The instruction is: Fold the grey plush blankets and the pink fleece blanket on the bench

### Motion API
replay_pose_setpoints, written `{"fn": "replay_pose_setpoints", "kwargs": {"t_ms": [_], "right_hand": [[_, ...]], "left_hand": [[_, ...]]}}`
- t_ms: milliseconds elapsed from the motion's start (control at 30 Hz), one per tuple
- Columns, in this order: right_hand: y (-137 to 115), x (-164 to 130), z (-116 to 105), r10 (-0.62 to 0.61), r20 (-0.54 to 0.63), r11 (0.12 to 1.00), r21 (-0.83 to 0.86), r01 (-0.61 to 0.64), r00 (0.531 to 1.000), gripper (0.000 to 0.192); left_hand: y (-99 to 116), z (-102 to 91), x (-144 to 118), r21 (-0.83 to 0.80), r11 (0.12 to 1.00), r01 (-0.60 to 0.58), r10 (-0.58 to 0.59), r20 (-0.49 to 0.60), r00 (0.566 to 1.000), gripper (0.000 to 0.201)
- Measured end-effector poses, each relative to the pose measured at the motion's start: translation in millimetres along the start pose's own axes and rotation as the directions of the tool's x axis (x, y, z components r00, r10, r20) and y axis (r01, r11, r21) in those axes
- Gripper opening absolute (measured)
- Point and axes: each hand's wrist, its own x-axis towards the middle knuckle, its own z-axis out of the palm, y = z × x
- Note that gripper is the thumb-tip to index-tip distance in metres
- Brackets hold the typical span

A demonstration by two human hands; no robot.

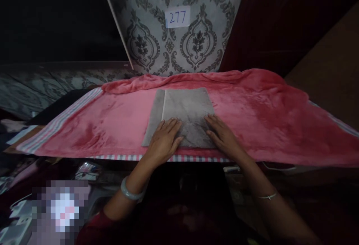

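A grey plush cloth (187, 105) lies flat in a rough rectangle, with a pale line running down near its left side. My left hand (166, 136) rests open on its lower left part, fingers stretched out. Along the cloth's lower right edge lies my right hand (220, 131), also open with the fingers extended. Beneath the cloth spreads a pink fleece blanket (120, 120) with checked and striped borders. I cannot make out whether the cloth is folded in layers.
The blanket is bunched into a ridge (252, 77) at the back. Behind it stands a patterned wall with a paper (177, 16) marked 277. A large dark screen (58, 17) is at the left, a dark red panel (258, 21) at the right. Cluttered items lie below left.
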Motion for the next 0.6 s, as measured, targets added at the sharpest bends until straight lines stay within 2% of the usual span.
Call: {"fn": "replay_pose_setpoints", "kwargs": {"t_ms": [167,233,333,467,533,600], "right_hand": [[0.0,-7.6,21.7,0.049,0.101,0.994,-0.107,-0.038,0.994,0.058],[-0.1,-9.9,23.9,0.067,0.113,0.992,-0.110,-0.054,0.991,0.057],[2.1,-6.6,18.4,0.096,0.153,0.993,-0.089,-0.083,0.984,0.056],[3.3,19.5,4.8,0.097,0.139,0.994,-0.055,-0.090,0.986,0.052],[-1.0,39.3,1.8,0.064,0.146,0.996,-0.070,-0.055,0.987,0.052],[-7.4,56.7,4.2,-0.001,0.222,0.995,-0.097,0.023,0.975,0.054]], "left_hand": [[-6.6,23.6,4.6,0.105,0.991,0.088,-0.101,0.121,0.988,0.061],[-10.9,24.1,0.9,0.107,0.990,0.093,-0.108,0.144,0.984,0.062],[-15.1,13.3,3.3,0.076,0.993,0.087,-0.100,0.196,0.976,0.062],[-20.0,-2.3,33.9,0.038,0.997,0.068,-0.075,0.211,0.975,0.056],[-26.2,-2.4,56.8,0.024,1.000,0.018,-0.022,0.190,0.981,0.056],[-36.6,3.8,76.9,0.031,0.999,-0.032,0.024,0.206,0.978,0.059]]}}
